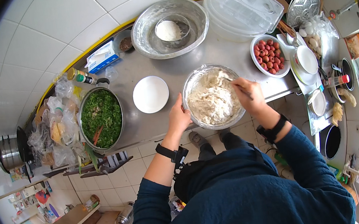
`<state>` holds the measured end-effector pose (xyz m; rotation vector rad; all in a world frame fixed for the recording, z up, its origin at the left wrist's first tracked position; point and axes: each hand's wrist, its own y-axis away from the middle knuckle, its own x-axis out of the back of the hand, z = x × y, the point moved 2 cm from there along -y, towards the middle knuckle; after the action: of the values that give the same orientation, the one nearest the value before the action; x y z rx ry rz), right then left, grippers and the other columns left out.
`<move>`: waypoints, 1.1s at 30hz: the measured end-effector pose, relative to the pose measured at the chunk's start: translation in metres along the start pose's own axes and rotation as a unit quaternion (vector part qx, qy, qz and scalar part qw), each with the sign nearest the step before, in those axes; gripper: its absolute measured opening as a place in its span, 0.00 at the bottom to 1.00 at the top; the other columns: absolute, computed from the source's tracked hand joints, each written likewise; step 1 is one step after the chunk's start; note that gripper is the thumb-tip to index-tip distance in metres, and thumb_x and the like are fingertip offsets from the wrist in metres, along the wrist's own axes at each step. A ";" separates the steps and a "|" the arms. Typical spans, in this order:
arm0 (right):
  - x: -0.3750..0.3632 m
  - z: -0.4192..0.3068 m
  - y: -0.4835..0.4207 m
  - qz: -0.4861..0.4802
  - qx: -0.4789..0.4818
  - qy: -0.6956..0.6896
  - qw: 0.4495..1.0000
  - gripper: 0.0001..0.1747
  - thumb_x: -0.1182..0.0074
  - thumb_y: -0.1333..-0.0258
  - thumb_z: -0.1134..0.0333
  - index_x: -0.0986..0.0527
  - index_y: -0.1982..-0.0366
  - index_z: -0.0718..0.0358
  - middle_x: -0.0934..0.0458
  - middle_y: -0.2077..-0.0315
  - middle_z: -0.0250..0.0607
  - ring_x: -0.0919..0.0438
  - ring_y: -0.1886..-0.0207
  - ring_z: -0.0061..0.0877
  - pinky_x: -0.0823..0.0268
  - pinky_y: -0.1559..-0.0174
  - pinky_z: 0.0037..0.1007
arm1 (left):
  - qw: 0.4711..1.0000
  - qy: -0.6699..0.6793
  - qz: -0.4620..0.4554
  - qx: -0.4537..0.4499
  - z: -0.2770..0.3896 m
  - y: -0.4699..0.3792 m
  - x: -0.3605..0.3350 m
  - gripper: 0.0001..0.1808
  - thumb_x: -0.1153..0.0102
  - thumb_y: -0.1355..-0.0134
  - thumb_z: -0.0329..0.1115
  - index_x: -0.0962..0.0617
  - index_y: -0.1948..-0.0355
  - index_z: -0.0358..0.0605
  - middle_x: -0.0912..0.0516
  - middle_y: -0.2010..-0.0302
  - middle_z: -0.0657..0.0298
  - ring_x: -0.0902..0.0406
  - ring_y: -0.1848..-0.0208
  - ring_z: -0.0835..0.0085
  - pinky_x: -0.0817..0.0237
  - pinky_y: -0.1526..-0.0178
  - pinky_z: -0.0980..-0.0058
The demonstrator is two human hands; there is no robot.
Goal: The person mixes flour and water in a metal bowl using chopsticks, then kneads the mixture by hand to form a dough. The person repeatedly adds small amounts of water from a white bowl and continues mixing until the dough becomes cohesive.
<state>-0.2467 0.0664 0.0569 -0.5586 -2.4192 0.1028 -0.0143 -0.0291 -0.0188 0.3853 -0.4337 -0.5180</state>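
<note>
A round metal bowl (198,123) at the counter's front edge holds a shaggy, floury dough (214,102). My left hand (178,113) grips the bowl's left rim, thumb up along the outside. In my right hand (250,95) is a thin metal utensil (247,93), its lower end reaching into the dough at the bowl's right side. Whether that utensil is a spoon or chopsticks cannot be made out. Left of the bowl stands a white bowl (150,94) with nothing visible in it.
Chopped greens with chopsticks fill a metal pot (80,125) on the left. Behind sits a large metal basin (144,48) holding a smaller container of flour (169,31). At right are a white bowl of red fruit (269,56), a clear plastic lid (244,8) and stacked dishes (307,59).
</note>
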 end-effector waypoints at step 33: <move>-0.029 -0.012 -0.015 -0.186 0.086 -0.065 0.977 0.03 0.43 0.46 0.75 0.24 0.69 0.66 0.23 0.80 0.47 0.22 0.77 0.38 0.34 0.74 0.31 | 1.000 -0.015 0.005 0.010 0.001 0.003 -0.001 0.38 0.53 0.44 0.19 0.42 0.30 0.45 0.21 0.67 0.57 0.21 0.73 0.72 0.24 0.74 0.72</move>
<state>-0.2250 0.0401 0.0527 -0.0172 -2.5654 0.1917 -0.0145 -0.0266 -0.0166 0.3959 -0.4695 -0.5104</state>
